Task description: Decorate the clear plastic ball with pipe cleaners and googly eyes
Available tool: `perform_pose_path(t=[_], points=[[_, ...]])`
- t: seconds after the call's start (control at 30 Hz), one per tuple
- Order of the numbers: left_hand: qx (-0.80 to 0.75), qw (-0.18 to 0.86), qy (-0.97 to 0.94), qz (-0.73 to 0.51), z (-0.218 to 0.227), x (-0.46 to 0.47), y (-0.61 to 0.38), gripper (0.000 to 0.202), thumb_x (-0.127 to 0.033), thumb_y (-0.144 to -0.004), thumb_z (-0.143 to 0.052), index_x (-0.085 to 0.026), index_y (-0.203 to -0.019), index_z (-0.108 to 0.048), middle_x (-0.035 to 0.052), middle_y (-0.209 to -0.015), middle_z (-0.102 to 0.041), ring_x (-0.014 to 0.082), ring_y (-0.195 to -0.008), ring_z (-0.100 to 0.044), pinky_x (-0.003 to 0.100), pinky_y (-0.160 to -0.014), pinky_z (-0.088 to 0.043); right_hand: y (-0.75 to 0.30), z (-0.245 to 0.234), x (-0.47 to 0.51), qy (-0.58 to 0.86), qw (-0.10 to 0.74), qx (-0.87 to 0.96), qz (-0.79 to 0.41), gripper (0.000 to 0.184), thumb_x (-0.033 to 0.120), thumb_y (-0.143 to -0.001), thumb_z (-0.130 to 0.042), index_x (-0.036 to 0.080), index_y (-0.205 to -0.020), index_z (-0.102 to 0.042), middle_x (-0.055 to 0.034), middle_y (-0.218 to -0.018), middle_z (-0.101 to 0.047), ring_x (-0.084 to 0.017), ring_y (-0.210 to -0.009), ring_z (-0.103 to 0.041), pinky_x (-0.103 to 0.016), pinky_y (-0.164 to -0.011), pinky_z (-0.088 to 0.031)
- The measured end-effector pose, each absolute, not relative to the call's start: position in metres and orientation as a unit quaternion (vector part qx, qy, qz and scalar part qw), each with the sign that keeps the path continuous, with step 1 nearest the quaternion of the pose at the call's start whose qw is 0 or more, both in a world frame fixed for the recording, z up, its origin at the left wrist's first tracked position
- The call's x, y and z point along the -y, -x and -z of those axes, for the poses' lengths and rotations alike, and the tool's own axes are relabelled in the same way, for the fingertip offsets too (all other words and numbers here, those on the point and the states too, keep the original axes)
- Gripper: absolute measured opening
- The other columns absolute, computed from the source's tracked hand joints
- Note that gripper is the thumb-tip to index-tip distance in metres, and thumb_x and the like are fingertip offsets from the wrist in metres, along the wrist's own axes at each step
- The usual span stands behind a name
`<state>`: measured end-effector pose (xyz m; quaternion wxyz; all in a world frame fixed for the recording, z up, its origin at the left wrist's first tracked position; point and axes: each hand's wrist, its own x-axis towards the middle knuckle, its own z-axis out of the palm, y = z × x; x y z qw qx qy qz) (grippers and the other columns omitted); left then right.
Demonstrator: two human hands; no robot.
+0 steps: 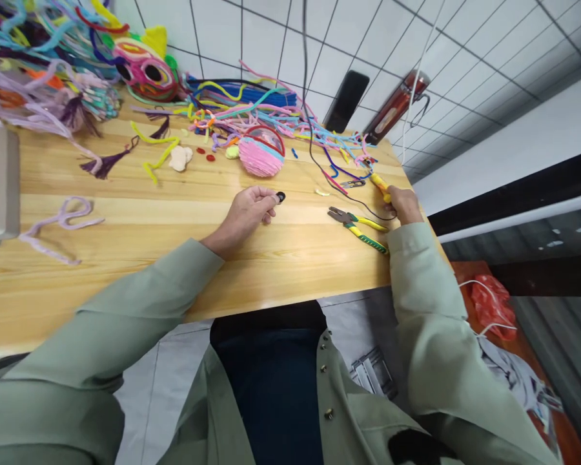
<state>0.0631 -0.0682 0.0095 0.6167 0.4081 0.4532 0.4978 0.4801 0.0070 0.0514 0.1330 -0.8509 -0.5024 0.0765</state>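
My left hand [250, 213] is above the middle of the table, its thumb and fingers pinched on a small round black piece [281, 196], perhaps a button or craft eye. At the table's right edge, my right hand [405, 204] is wrapped round a yellow hot glue gun [380, 186], its tip pointing toward the wall. A black cord [312, 129] hangs down and reaches that hand. Pliers with yellow-green handles [358, 226] lie between my hands. Beyond my left hand sits a round pink and blue pipe-cleaner piece [261, 155] with a red rim.
Pipe cleaners [271, 110] are heaped along the tiled wall. A colourful pipe-cleaner mask [148, 70] stands at the back left. Thread snips [353, 184] lie near the glue gun. A phone [347, 100] and a red flask [397, 106] stand at the back right. A lilac pipe cleaner [53, 223] lies left.
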Motion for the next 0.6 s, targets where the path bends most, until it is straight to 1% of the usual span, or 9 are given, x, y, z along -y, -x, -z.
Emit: perform_pose_path(t=[0.07,0.13,0.23,0.3,0.37,0.43,0.5,0.53,0.6], points=[[-0.455,0.618,-0.401,-0.500,-0.010,0.068,-0.064,0.014,-0.018,-0.083,-0.082,-0.018,-0.084,-0.068,-0.0009,-0.064,-0.068,0.0104,-0.052,-0.058,0.022,-0.052,-0.045,-0.475,-0.053,-0.004,0.849,0.252,0.450,-0.112,0.028,0.024,-0.099,-0.047,0.033,-0.073,-0.050,-0.0026,-0.058,-0.055,-0.022,-0.062,-0.060,-0.041,-0.067,-0.050],[-0.458,0.618,-0.391,-0.506,-0.010,0.068,-0.064,0.015,-0.016,-0.081,-0.081,-0.019,-0.085,-0.066,-0.0017,-0.063,-0.068,0.0102,-0.051,-0.057,0.021,-0.052,-0.045,-0.468,-0.057,-0.001,0.820,0.369,0.413,-0.145,0.024,0.026,-0.097,-0.044,0.035,-0.075,-0.046,0.0010,-0.060,-0.051,-0.020,-0.060,-0.054,-0.040,-0.066,-0.049],[-0.454,0.624,-0.373,-0.515,-0.011,0.067,-0.063,0.018,-0.013,-0.079,-0.080,-0.019,-0.088,-0.066,-0.0027,-0.063,-0.067,0.0107,-0.053,-0.058,0.021,-0.052,-0.045,-0.457,-0.065,0.006,0.746,0.500,0.401,-0.181,0.014,0.037,-0.094,-0.047,0.036,-0.080,-0.044,0.0036,-0.069,-0.049,-0.019,-0.066,-0.052,-0.039,-0.075,-0.055],[-0.449,0.630,-0.368,-0.516,-0.011,0.067,-0.062,0.020,-0.014,-0.079,-0.081,-0.018,-0.095,-0.070,-0.0022,-0.067,-0.069,0.0110,-0.055,-0.058,0.021,-0.053,-0.046,-0.447,-0.072,0.013,0.693,0.557,0.412,-0.202,0.013,0.044,-0.090,-0.052,0.036,-0.082,-0.045,0.0025,-0.077,-0.051,-0.020,-0.075,-0.057,-0.039,-0.083,-0.059],[-0.447,0.631,-0.376,-0.511,-0.011,0.067,-0.061,0.020,-0.017,-0.079,-0.082,-0.017,-0.098,-0.075,-0.0012,-0.069,-0.069,0.0113,-0.057,-0.058,0.022,-0.054,-0.047,-0.432,-0.079,0.021,0.633,0.588,0.442,-0.244,0.016,0.046,-0.082,-0.060,0.035,-0.084,-0.049,0.0002,-0.083,-0.055,-0.022,-0.088,-0.065,-0.041,-0.090,-0.061],[-0.453,0.625,-0.391,-0.501,-0.011,0.068,-0.060,0.016,-0.021,-0.080,-0.082,-0.017,-0.094,-0.075,-0.0006,-0.069,-0.068,0.0122,-0.058,-0.058,0.023,-0.055,-0.047,-0.413,-0.086,0.029,0.564,0.596,0.478,-0.314,0.023,0.047,-0.074,-0.067,0.034,-0.085,-0.053,-0.0016,-0.089,-0.059,-0.026,-0.099,-0.070,-0.045,-0.092,-0.063],[-0.469,0.607,-0.424,-0.482,-0.010,0.069,-0.056,0.011,-0.024,-0.081,-0.081,-0.019,-0.089,-0.074,-0.0010,-0.066,-0.065,0.0137,-0.058,-0.056,0.025,-0.056,-0.046,-0.390,-0.091,0.034,0.534,0.582,0.489,-0.370,0.029,0.055,-0.075,-0.070,0.033,-0.087,-0.056,-0.0028,-0.091,-0.062,-0.028,-0.098,-0.072,-0.047,-0.088,-0.063],[-0.478,0.583,-0.460,-0.468,-0.009,0.069,-0.055,0.008,-0.024,-0.082,-0.079,-0.020,-0.087,-0.074,-0.0006,-0.067,-0.065,0.0147,-0.060,-0.056,0.026,-0.058,-0.046,-0.379,-0.092,0.035,0.521,0.575,0.496,-0.391,0.031,0.056,-0.076,-0.072,0.033,-0.089,-0.059,-0.0031,-0.091,-0.063,-0.029,-0.096,-0.072,-0.048,-0.087,-0.063],[-0.490,0.498,-0.571,-0.432,-0.006,0.070,-0.052,0.004,-0.025,-0.084,-0.074,-0.022,-0.082,-0.076,0.0020,-0.075,-0.070,0.0182,-0.068,-0.061,0.030,-0.067,-0.051,-0.358,-0.090,0.034,0.492,0.571,0.514,-0.410,0.033,0.056,-0.075,-0.078,0.032,-0.092,-0.063,-0.0025,-0.088,-0.063,-0.028,-0.089,-0.072,-0.049,-0.085,-0.063]])
